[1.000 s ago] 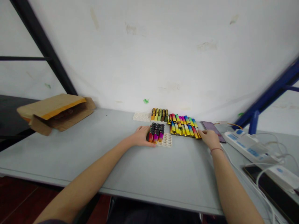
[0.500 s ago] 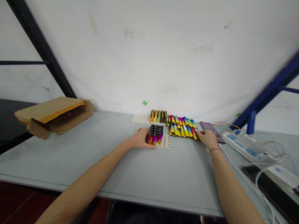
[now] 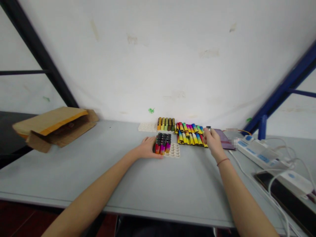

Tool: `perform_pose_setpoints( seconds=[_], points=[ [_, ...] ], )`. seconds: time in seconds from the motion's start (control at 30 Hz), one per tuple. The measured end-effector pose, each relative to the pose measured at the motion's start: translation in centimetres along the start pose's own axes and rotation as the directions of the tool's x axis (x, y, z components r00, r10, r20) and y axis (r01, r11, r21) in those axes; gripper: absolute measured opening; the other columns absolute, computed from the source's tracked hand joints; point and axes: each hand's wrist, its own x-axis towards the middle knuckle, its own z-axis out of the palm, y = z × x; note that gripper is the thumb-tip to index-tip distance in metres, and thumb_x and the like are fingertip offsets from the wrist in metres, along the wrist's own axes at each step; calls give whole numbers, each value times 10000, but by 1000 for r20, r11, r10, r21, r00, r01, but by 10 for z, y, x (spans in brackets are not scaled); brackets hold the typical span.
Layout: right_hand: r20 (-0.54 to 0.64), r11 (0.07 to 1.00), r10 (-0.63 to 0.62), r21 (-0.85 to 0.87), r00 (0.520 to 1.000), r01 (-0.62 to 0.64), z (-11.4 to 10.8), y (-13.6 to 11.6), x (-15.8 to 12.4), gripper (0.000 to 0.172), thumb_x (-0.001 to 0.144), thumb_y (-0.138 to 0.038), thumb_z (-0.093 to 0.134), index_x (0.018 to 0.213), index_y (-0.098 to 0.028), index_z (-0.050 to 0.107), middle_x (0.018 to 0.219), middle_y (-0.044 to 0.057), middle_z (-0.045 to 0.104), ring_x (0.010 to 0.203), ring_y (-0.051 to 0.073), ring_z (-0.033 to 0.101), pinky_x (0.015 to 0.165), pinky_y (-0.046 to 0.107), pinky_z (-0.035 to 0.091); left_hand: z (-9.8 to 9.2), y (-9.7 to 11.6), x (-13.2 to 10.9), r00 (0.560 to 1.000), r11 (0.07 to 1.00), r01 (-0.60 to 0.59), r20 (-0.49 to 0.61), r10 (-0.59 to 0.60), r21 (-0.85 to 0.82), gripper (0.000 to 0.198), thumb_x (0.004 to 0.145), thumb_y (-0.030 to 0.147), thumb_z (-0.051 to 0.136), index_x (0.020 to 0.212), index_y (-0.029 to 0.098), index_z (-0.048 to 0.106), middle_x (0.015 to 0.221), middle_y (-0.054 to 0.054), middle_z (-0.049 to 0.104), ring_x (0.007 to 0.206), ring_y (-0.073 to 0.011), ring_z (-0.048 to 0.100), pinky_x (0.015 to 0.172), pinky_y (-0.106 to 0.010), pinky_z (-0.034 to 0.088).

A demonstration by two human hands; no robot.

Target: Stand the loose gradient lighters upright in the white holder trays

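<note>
My left hand (image 3: 146, 148) lies on the grey table (image 3: 98, 171), fingers curled against the left side of a white tray (image 3: 174, 150). Several rainbow lighters with black tops (image 3: 163, 143) stand in that tray. My right hand (image 3: 212, 143) is at the right end of a pile of colourful lighters (image 3: 190, 134) lying flat. It is closed on one lighter (image 3: 208, 128), lifted so that its metal top shows above the fingers. A second white tray (image 3: 147, 127) with a row of standing lighters (image 3: 166, 123) sits against the wall.
An open cardboard box (image 3: 54, 126) lies at the table's left. A purple phone (image 3: 223, 140), white power strips (image 3: 256, 149) with cables and a black device (image 3: 291, 200) fill the right side. A blue frame (image 3: 278, 95) and a black frame (image 3: 41, 59) lean against the wall.
My right hand has moved up and to the left along the pile's end and raised one lighter. My left hand stays at the tray. The view has shifted slightly.
</note>
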Motion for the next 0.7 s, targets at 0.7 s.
perform_pose_setpoints(
  seconds=[0.7],
  points=[
    [164,778,454,405,876,-479,69,-18,-48,360,805,-340,258,463,-233,292,329,-66,210,280,66,151,317,200,93,3,-4,1,1000,1000,2,-26,-2,7,848,608,644,729,1249,143,489,1186,-133,587,1136,-352,526,1025,-460,326]
  ],
)
